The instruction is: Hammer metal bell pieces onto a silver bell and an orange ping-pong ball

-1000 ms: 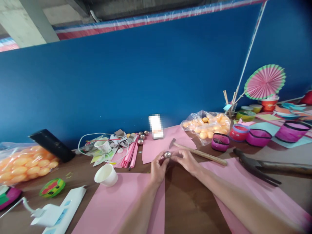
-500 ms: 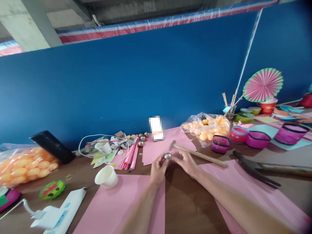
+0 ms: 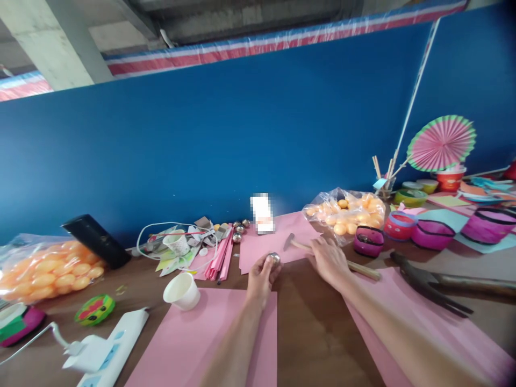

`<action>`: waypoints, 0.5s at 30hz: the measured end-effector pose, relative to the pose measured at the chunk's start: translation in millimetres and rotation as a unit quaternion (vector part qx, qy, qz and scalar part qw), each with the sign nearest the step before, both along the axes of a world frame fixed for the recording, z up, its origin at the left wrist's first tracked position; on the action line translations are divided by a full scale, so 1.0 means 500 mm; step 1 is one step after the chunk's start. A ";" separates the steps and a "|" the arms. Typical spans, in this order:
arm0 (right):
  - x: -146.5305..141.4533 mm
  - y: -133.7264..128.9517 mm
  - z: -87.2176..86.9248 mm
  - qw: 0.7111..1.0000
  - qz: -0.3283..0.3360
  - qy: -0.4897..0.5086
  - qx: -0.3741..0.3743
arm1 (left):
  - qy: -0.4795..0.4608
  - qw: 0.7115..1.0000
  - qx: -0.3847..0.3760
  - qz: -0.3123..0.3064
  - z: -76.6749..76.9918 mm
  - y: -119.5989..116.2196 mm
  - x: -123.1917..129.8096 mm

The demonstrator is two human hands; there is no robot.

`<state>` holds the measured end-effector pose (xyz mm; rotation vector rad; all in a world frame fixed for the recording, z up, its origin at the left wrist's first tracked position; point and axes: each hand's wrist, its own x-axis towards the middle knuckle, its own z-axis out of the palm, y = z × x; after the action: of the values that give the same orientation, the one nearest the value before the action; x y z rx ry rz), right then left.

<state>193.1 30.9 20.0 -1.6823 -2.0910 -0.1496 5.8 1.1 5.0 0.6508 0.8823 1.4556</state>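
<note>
Between the thumb and fingers of my left hand [image 3: 260, 277] is a small shiny silver metal ball [image 3: 273, 259], held just above the table. My right hand [image 3: 328, 260] lies across the wooden handle of a small hammer [image 3: 296, 244], fingers and thumb closing on it. The hammer's head points left, over pink paper [image 3: 252, 252], and the handle's end shows past my wrist. Several similar silver balls [image 3: 237, 237] sit near the wall. A white paper cup [image 3: 181, 291] stands tilted left of my left hand, beside a pink sheet [image 3: 226, 322].
A claw hammer [image 3: 427, 279] lies at right, near magenta fabric bands [image 3: 433, 234]. Bags of orange balls [image 3: 52, 269] stand at left and back right [image 3: 346, 212]. A white power strip [image 3: 121, 338] is front left. The blue partition [image 3: 201, 134] closes off the back.
My right hand has left the silver ball and moved right onto the small hammer's handle. My left hand keeps the ball. The view has shifted slightly.
</note>
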 end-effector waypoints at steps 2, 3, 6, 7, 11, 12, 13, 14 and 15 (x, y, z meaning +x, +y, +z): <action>0.016 0.010 -0.003 0.997 -0.029 -0.059 -0.044 | -0.029 1.000 -0.009 0.001 0.001 0.001 -0.004; 0.020 0.014 -0.006 0.995 -0.035 -0.080 -0.058 | -0.045 0.999 -0.012 0.003 0.001 0.001 -0.006; 0.017 0.018 -0.011 0.990 -0.058 -0.120 -0.038 | -0.079 0.997 -0.009 0.006 -0.001 0.002 -0.012; 0.014 0.017 -0.012 0.990 -0.062 -0.127 -0.016 | -0.082 0.997 -0.007 0.004 -0.002 0.003 -0.013; -0.005 0.002 -0.006 0.993 -0.029 -0.105 0.051 | -0.082 0.996 -0.013 0.015 -0.006 0.009 -0.015; -0.009 -0.005 -0.002 0.994 -0.016 -0.090 0.060 | -0.084 0.996 -0.015 0.021 -0.007 0.010 -0.015; -0.013 -0.012 0.003 0.995 0.001 -0.074 0.068 | -0.086 0.996 -0.015 0.026 -0.008 0.012 -0.016; -0.016 -0.020 0.007 0.995 0.018 -0.059 0.078 | -0.087 0.996 -0.013 0.030 -0.010 0.012 -0.016; -0.020 -0.028 0.011 0.994 0.035 -0.045 0.089 | -0.086 0.996 -0.008 0.030 -0.011 0.013 -0.016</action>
<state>183.0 17.0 25.8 -1.5212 -2.1303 -0.3842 -2.4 7.5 -0.2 0.4817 0.7835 1.5333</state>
